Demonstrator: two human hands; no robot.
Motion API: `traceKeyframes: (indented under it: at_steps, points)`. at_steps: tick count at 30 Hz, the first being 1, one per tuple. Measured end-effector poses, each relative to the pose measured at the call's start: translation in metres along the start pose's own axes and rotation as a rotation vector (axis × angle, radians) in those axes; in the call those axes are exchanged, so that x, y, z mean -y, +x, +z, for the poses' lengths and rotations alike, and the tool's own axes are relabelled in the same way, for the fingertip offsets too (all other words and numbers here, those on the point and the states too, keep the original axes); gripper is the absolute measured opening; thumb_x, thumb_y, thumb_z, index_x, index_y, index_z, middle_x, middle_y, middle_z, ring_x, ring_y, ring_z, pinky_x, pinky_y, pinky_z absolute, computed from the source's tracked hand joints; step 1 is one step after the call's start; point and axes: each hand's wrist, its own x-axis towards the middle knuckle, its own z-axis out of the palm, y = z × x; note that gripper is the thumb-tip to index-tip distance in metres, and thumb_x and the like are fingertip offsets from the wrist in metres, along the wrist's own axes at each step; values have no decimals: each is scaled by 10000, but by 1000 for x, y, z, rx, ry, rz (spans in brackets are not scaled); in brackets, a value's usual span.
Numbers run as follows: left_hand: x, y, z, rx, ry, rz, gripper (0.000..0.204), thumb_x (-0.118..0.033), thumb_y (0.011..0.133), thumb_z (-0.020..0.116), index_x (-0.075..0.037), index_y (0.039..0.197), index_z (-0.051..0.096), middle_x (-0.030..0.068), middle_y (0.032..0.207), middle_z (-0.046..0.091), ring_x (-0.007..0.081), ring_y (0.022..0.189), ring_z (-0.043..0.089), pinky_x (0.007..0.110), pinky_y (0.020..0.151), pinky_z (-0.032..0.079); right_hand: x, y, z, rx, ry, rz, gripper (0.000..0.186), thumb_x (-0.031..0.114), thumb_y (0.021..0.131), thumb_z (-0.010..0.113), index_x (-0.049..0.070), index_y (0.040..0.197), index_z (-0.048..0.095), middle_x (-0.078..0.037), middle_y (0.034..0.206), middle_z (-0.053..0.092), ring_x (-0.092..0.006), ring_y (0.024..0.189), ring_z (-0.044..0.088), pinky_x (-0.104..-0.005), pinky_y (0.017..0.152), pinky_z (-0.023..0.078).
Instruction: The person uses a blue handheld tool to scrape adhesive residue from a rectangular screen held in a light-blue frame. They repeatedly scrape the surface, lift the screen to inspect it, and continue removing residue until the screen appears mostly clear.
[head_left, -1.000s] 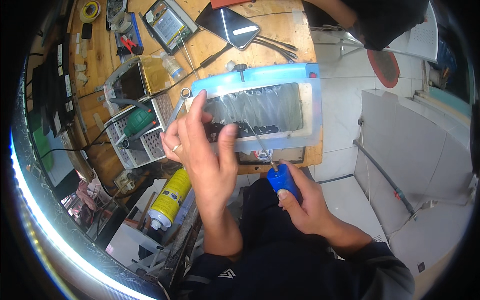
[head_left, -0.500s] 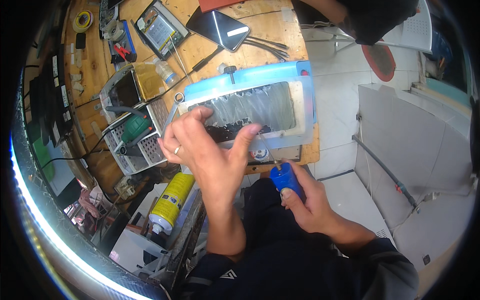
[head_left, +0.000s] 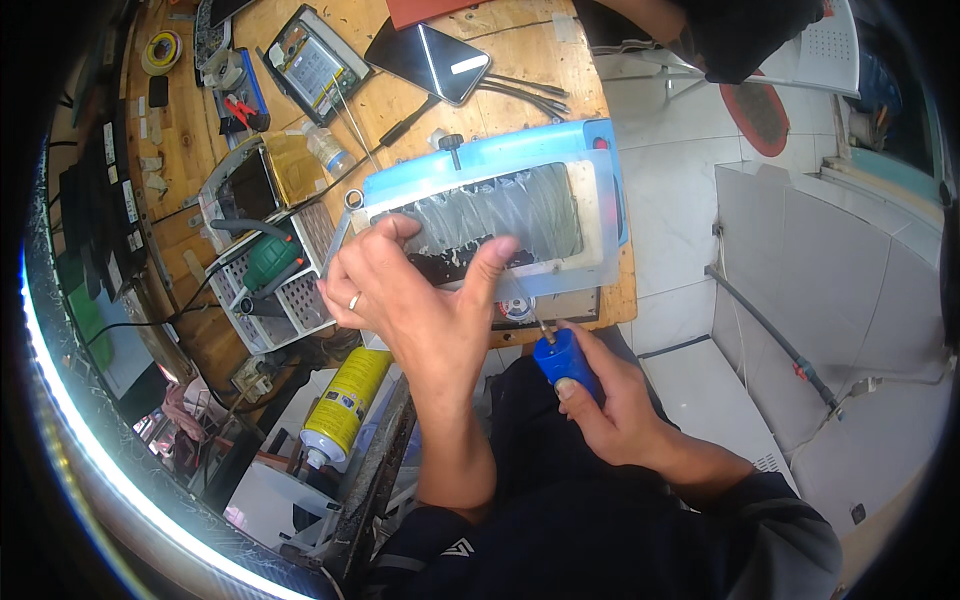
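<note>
My right hand (head_left: 610,415) grips a blue-handled tool (head_left: 563,358), its thin metal shaft pointing up toward a grey, peeling rectangular panel (head_left: 525,210) on a translucent plate (head_left: 598,240). My left hand (head_left: 410,310) rests at that panel's lower left, index finger curled onto its surface and thumb spread apart near the lower edge. Beneath the plate lies a light-blue base (head_left: 405,170) with a black knob (head_left: 450,145). A round dial (head_left: 515,308) shows below the plate. A wrench (head_left: 343,225) lies just left of my left hand.
Behind are phones (head_left: 430,60), cables and an opened device (head_left: 310,65). A white organiser (head_left: 305,295) with a green blower (head_left: 268,268) is left, a yellow spray can (head_left: 340,405) below it. Another person's arm (head_left: 650,20) enters top right. A lit strip curves along the left.
My left hand's raised index finger has curled down onto the panel, and its thumb has moved right. The panel and plate appear slightly further left and up in view.
</note>
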Motion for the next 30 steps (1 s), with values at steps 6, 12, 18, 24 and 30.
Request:
traceKeyframes:
  at_steps: [6,12,18,24,30]
  points:
    - [11,-1,-16,107,-179,-45,437,-319,901,803,-74,1189,586,122,1190,564,359,1239,427,531,1118,252,2,-2,-2,24,-32,7,573,169,1051,608,-120,1507,417,-312,1296,642,-378,1173,687,-399,1019,513]
    - [5,0,-11,81,-129,-49,409,-298,918,784,-68,1192,586,135,1205,561,365,1242,429,539,1132,238,0,-3,2,-15,8,16,583,171,1054,607,-120,1516,406,-324,1300,634,-393,1192,678,-407,1031,507]
    - [-5,-5,-8,42,-92,-63,520,-413,890,808,-48,1190,591,144,1202,550,380,1281,416,584,1163,202,-3,-6,3,-11,-15,-6,583,169,1053,606,-133,1510,405,-337,1299,630,-401,1183,681,-415,1026,513]
    - [-1,-6,-14,66,-45,-28,418,-377,869,837,-96,1112,646,134,1185,547,379,1280,418,585,1147,235,-3,-6,6,-22,-14,-23,576,165,1052,604,-135,1503,408,-339,1295,629,-405,1169,687,-418,1014,521]
    - [-6,-5,-6,7,-50,-69,406,-384,852,851,-106,1071,652,120,1121,528,368,1246,428,575,1143,241,-2,-7,5,-26,-19,-8,576,164,1052,600,-136,1504,404,-340,1301,625,-405,1166,686,-417,1013,521]
